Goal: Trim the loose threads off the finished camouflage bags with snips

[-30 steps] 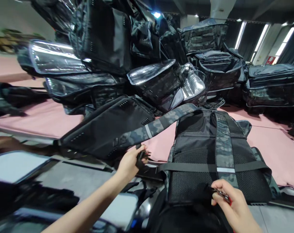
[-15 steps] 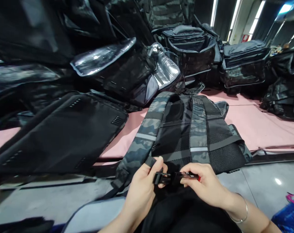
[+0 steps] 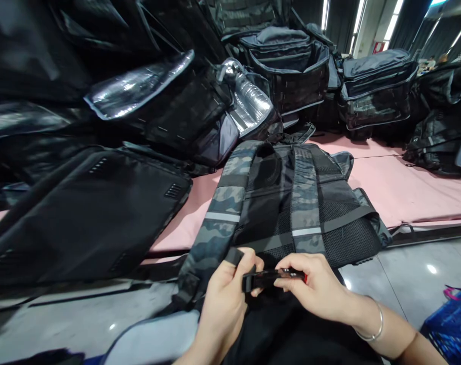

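A camouflage backpack [image 3: 268, 203] lies with its shoulder straps up on the pink-covered table [image 3: 405, 190]. At its near edge my left hand [image 3: 230, 284] is closed on a black buckle [image 3: 263, 278] and its webbing, with a strap end looped over the fingers. From the right, my right hand [image 3: 314, 284] pinches a small dark tool with a red end [image 3: 291, 274], whose other end meets the buckle. The exact contact between tool and buckle is too dark to make out.
Open bags with silver lining [image 3: 139, 88] and dark camouflage bags [image 3: 295, 76] are piled behind. A flat black bag [image 3: 89, 213] lies at left. At lower right is a blue woven item [image 3: 451, 319]. Below the table edge shows grey floor [image 3: 416, 274].
The view has shifted slightly, so the bags sit further left. My right hand has come closer to my left, and the tool and buckle now form one continuous line.
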A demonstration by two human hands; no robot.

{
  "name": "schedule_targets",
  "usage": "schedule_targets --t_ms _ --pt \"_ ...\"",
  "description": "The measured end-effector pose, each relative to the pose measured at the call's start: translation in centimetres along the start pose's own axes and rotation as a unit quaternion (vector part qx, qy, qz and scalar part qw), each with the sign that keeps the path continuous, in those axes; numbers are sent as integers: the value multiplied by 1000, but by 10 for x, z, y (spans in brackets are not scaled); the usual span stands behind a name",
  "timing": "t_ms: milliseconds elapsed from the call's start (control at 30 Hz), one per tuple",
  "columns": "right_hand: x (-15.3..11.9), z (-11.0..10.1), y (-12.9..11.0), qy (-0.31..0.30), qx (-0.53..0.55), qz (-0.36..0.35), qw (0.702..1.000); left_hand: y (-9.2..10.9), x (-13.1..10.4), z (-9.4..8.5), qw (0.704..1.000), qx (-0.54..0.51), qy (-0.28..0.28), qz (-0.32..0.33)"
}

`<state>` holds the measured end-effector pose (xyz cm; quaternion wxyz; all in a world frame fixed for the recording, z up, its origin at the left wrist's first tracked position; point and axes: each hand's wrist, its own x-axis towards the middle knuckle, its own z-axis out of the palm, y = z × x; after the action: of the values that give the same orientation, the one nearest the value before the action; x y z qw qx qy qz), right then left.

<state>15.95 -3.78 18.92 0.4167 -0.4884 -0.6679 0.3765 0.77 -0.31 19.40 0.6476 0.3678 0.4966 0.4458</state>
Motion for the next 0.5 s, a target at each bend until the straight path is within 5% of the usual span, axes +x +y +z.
schedule_targets --t_ms 500 --pt "1 -17 11 -110 -145 -60 981 -8 9 4 980 158 -123 -6"
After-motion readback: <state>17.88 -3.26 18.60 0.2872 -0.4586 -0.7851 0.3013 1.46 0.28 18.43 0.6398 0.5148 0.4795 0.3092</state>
